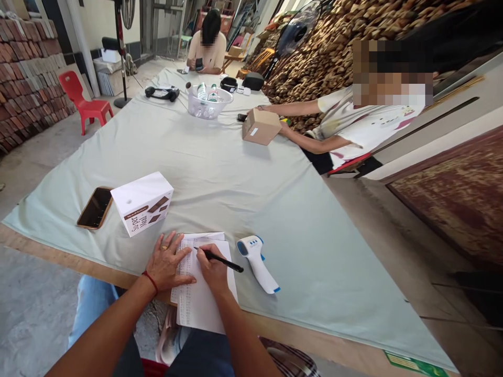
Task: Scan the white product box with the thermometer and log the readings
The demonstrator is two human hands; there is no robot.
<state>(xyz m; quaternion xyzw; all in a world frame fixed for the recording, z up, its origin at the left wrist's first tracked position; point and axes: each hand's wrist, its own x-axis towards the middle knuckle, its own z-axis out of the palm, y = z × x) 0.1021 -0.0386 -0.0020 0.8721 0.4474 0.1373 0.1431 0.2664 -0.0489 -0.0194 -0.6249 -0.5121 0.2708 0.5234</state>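
Sheets of paper [206, 309] with columns of writing down their left side lie at the table's near edge, partly hanging over it. My left hand [168, 262], with a ring and a red cord at the wrist, rests flat on them, fingers spread. A black pen [223, 259] is pinched in my right hand [213, 269], its tip on the upper part of the top sheet. Just right of the paper lies a white and blue infrared thermometer [257, 262]. Beyond my left hand stands a white printed box [143, 201], with a smartphone [95, 208] beside it.
A pale green cloth [204, 167] covers the table. Across it, a person on the right holds a cardboard box [261, 127]; another sits at the far end with a phone. A clear basin [208, 104] holds bottles. A red chair [84, 99] stands left.
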